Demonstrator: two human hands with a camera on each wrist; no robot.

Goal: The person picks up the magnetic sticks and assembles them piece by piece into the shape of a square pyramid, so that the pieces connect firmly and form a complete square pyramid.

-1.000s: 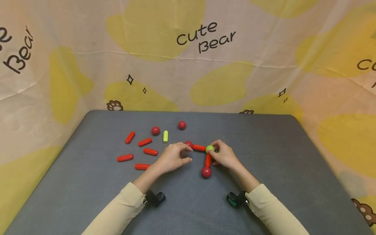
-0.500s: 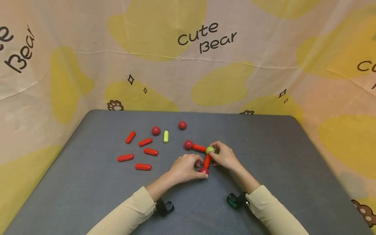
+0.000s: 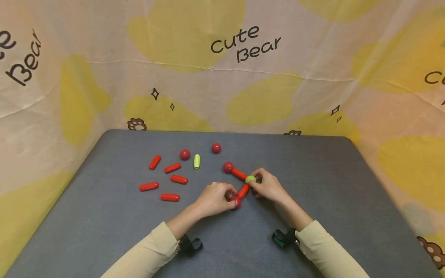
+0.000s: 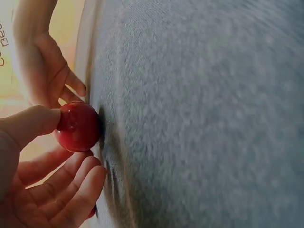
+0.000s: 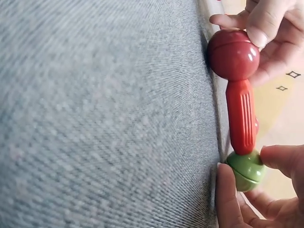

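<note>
Two red rods meet at a green ball point(image 3: 250, 180), forming a V that lies on the table. The near rod point(image 3: 243, 191) ends in a dark red ball point(image 4: 80, 126), which my left hand point(image 3: 216, 199) pinches between thumb and fingers. At the far rod's point(image 3: 238, 173) other end sits another dark red ball point(image 3: 228, 167), touched by no hand. My right hand point(image 3: 269, 186) pinches the green ball with thumb and fingers. In the right wrist view the near rod point(image 5: 241, 116) runs straight between the held dark red and green balls.
Loose on the grey table point(image 3: 104, 231) lie several red rods point(image 3: 170, 197), left of the hands. A yellow-green rod point(image 3: 196, 161) and two dark red balls point(image 3: 185, 154) lie farther back. A patterned cloth point(image 3: 194, 96) stands behind the table.
My left hand came from beside the far ball to the near ball and took hold of it. The V then turned clockwise, its near end swinging left, while my right hand kept the green ball.
</note>
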